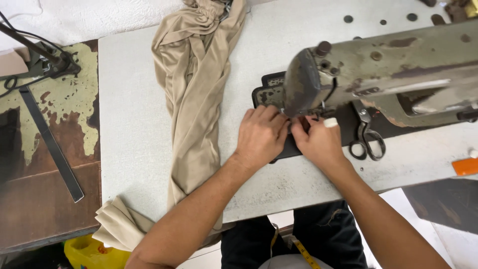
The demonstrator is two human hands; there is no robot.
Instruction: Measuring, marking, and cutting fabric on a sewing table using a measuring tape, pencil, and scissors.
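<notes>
Both my hands are at the needle end of an old grey-green sewing machine. My left hand rests palm down on the dark machine bed, fingers curled toward the needle. My right hand meets it fingertip to fingertip below the machine head, with a white band on one finger. What the fingertips pinch is hidden. A long beige garment lies bunched on the table to the left of my left arm, hanging over the near edge.
Black-handled scissors lie on the bed right of my right hand. The white table ends at the left beside a worn brown and yellow surface with a black stand. An orange object sits at the right edge.
</notes>
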